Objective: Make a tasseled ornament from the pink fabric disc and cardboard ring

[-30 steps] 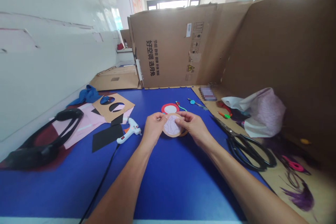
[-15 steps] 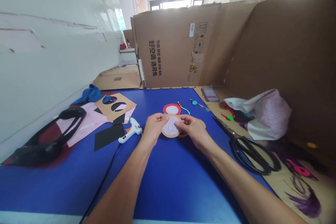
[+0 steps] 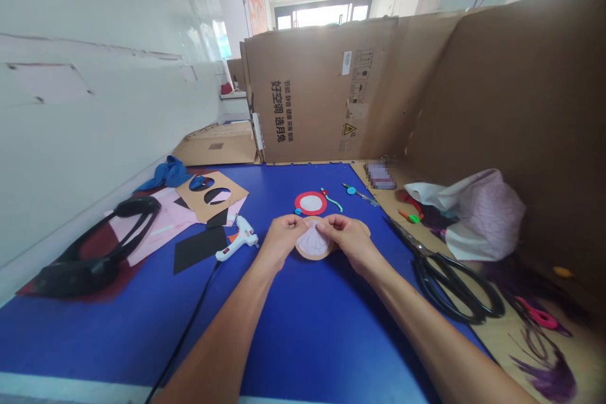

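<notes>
Both hands sit at the middle of the blue table mat (image 3: 142,334). Between them is a round tan cardboard disc (image 3: 312,252) faced with pale paper marked with purple lines. My left hand (image 3: 283,241) pinches its left edge, and my right hand (image 3: 348,240) presses its upper right side. A second tan cardboard piece (image 3: 364,226) pokes out beneath my right fingers. Just above the hands lies a red ring with a white centre (image 3: 310,203). A white hot glue gun (image 3: 239,240) rests left of my left hand.
Black paper (image 3: 199,248), pink paper (image 3: 161,227) and a cut-out cardboard template (image 3: 213,196) lie on the left, near a black bag strap (image 3: 89,265). Large black scissors (image 3: 449,284) and a plastic bag (image 3: 478,214) lie right. Cardboard walls stand behind.
My hands have come closer together over the disc, and my fingers have shifted on its paper face. The whole view has drifted slightly, with the scene sitting a little lower and further right.
</notes>
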### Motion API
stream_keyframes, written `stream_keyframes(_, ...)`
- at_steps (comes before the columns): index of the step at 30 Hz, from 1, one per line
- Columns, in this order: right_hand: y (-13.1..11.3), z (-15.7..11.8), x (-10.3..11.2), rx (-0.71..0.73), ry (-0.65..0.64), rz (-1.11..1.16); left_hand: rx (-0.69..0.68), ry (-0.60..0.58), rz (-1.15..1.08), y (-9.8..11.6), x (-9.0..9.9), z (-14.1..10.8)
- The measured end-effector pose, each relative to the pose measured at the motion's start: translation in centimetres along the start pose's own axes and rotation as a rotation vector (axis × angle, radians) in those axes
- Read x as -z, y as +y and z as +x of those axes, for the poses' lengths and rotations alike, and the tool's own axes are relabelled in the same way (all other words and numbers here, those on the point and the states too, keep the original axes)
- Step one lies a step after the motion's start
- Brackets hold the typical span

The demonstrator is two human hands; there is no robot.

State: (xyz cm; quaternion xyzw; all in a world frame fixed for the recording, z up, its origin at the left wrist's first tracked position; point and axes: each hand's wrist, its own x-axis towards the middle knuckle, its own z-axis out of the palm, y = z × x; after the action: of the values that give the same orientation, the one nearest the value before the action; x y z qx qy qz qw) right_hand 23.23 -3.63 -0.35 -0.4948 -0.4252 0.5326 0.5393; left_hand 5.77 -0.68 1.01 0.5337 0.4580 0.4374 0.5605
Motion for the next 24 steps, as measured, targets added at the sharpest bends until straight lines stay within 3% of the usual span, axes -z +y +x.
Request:
stream_keyframes(9,0.2,0.2,0.2,0.031,0.023,-0.015,0.03,0.022,-0.024,-0.3,0.1,0.2)
stream_keyframes(19,-0.2,0.4,0.5,0.019,0.091,0.058,0.098,-0.05,-0.063,0.7,-0.1,-0.4)
stream_keyframes(24,-0.2,0.4,0.6,0.009,0.074,0.066,0.096,-0.012,-0.046,0.4,0.1,-0.1)
